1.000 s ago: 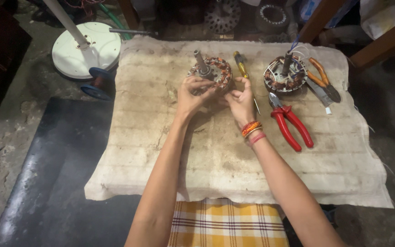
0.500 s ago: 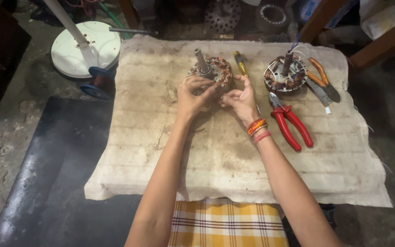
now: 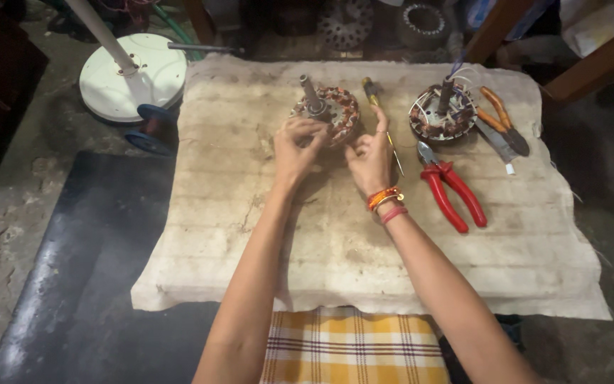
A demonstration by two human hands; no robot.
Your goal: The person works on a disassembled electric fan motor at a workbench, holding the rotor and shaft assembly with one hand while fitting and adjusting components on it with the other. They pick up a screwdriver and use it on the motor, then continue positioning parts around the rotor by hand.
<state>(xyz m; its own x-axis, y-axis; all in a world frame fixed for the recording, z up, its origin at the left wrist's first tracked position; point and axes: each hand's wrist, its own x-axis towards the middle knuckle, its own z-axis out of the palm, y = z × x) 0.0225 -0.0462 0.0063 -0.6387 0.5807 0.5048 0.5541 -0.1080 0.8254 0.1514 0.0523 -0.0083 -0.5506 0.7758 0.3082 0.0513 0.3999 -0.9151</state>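
A dirty grey floor [image 3: 8, 235] lies under a dark mat [image 3: 87, 284]. On it sits a big stained pale cloth [image 3: 335, 242]. A round white fan base [image 3: 133, 78] stands just beside the cloth. At the cloth's far middle, the left hand [image 3: 298, 148] and right hand [image 3: 371, 153] pinch the coiled copper motor part [image 3: 328, 112]. Red pliers [image 3: 453, 188] lie near.

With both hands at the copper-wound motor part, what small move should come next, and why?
Probably steady the stator with the left hand and let the right hand work its near edge. Both hands already touch that edge, and the part stands loose on the cloth.
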